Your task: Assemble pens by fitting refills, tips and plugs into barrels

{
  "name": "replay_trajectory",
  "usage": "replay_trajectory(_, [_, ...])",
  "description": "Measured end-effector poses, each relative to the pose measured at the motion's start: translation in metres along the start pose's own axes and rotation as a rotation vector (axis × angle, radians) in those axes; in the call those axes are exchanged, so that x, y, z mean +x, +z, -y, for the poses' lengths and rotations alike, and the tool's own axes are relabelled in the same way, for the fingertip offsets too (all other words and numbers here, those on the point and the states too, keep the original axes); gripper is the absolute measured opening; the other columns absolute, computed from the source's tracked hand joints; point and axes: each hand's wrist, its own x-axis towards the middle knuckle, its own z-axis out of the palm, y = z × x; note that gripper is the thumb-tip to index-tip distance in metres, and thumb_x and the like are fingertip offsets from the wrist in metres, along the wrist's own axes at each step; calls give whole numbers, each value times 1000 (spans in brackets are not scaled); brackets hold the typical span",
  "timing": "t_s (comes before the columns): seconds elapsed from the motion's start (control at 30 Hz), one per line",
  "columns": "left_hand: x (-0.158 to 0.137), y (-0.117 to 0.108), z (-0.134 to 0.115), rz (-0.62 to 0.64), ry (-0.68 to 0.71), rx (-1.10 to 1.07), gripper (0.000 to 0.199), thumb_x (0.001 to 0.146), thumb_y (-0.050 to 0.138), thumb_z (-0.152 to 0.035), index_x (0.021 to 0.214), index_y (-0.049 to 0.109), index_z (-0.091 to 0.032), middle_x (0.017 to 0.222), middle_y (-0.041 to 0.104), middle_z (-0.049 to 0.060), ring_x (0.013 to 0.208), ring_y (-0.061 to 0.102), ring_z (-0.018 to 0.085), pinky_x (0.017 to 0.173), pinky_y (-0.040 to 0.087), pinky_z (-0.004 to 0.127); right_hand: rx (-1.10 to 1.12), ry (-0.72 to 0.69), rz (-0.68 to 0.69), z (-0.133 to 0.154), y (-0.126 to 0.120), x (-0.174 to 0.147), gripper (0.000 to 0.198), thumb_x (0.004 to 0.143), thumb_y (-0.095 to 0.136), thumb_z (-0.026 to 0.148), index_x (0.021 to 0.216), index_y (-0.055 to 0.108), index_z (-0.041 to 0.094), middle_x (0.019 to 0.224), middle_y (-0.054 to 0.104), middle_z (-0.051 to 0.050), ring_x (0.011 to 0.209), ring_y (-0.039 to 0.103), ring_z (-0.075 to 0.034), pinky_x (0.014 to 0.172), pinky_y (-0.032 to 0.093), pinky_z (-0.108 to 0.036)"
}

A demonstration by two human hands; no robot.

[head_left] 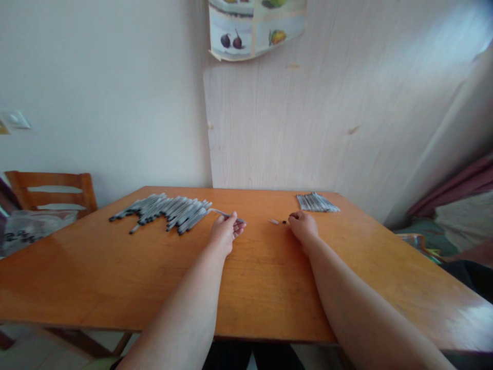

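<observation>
My left hand (224, 232) is closed on a slim grey pen (218, 211), pinched between thumb and fingers just above the table. The pen lies crosswise, its pale end pointing left towards a large pile of pens (185, 209) with clear barrels and black ends. My right hand (305, 227) rests on the table with its fingers curled together; whatever they hold, if anything, is hidden. Beside those fingertips lies a small black piece (284, 222). A short whitish, see-through piece (273, 221), perhaps a cap, lies a little further left.
A neat row of slim pens (318, 202) lies at the back right of the wooden table (262, 288). A wall (269, 128) stands behind the table's far edge. On the left are a wooden chair (54, 180) and a clear bag (38, 223) with dark pieces inside.
</observation>
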Motion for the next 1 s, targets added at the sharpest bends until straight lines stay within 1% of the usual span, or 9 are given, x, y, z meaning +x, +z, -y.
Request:
replay_trajectory(0.07, [-1, 0, 0, 5, 3, 7, 18, 83, 65, -29, 81, 51, -17, 69, 68, 5, 62, 68, 14, 55, 49, 21, 15, -52, -9, 9, 0, -4, 27, 82, 50, 32, 92, 73, 22, 92, 72, -9, 90, 64, -22, 70, 42, -27])
replay_trajectory(0.17, [-3, 1, -1, 15, 3, 19, 17, 84, 63, -29, 82, 51, -17, 71, 68, 6, 63, 68, 14, 55, 48, 21, 78, -182, -5, 25, 3, -16, 24, 82, 51, 31, 87, 71, 20, 88, 71, -7, 83, 63, -19, 68, 40, -25])
replay_trajectory(0.27, [-5, 3, -2, 25, 0, 32, 17, 84, 63, -29, 82, 51, -17, 72, 69, 6, 64, 68, 15, 55, 48, 21, 170, -353, 42, 42, 10, -31, 21, 83, 53, 31, 85, 70, 20, 85, 71, -6, 80, 62, -16, 68, 40, -24])
replay_trajectory(0.4, [-7, 5, -2, 37, 2, 56, 20, 82, 65, -32, 84, 51, -17, 74, 69, 5, 64, 69, 15, 56, 50, 23, 273, -476, 88, 57, 18, -49, 23, 85, 53, 35, 84, 69, 19, 82, 69, -5, 74, 60, -15, 66, 40, -24])
replay_trajectory(0.53, [-8, 7, 0, 78, -9, 70, 23, 81, 66, -34, 85, 52, -17, 76, 69, 6, 65, 69, 16, 57, 50, 24, 332, -527, 108, 63, 22, -57, 23, 85, 55, 37, 85, 68, 18, 82, 69, -4, 72, 59, -14, 64, 40, -24])
replay_trajectory(0.73, [-9, 7, 3, 140, -21, 89, 25, 79, 68, -35, 85, 52, -18, 76, 69, 6, 66, 69, 17, 57, 50, 24, 306, -578, 141, 64, 27, -58, 17, 84, 57, 33, 80, 67, 19, 75, 68, -2, 67, 57, -12, 61, 38, -23])
replay_trajectory(0.87, [-9, 7, 1, 113, -23, 101, 24, 79, 68, -35, 85, 53, -18, 75, 69, 5, 65, 69, 16, 56, 50, 23, 282, -570, 151, 64, 27, -60, 18, 84, 56, 33, 78, 66, 20, 73, 68, -2, 65, 57, -12, 59, 36, -23])
replay_trajectory(1.0, [-4, 2, -3, 43, 21, 85, 24, 79, 68, -36, 84, 54, -18, 75, 69, 5, 65, 68, 16, 55, 49, 23, 257, -580, 141, 61, 26, -59, 18, 84, 56, 33, 77, 65, 20, 74, 68, -2, 66, 58, -12, 59, 36, -23])
